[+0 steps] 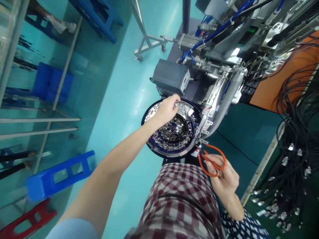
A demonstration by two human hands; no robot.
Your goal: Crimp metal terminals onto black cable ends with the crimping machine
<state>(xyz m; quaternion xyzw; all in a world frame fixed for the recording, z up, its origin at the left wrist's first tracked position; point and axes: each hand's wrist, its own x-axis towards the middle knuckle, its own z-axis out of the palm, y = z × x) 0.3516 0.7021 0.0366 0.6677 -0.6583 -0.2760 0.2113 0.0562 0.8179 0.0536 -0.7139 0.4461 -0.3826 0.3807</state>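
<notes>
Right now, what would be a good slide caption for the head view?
Left hand over a bowl of small metal parts, right hand holding orange-handled scissors.

Left of the grip of the right hand (225, 176), a glossy teal floor (124, 99) carries pale streaks of reflected light and falls into darker shade farther left. Well apart on that side are a blue stool (37, 187), a red stool (28, 215) and a metal-tube frame (37, 119). Ahead of the grip and to its left are a wheeled metal stand (147, 39) and, farther off, another blue stool (108, 28). An orange surface (271, 86) lies ahead of the grip and to its right.
</notes>
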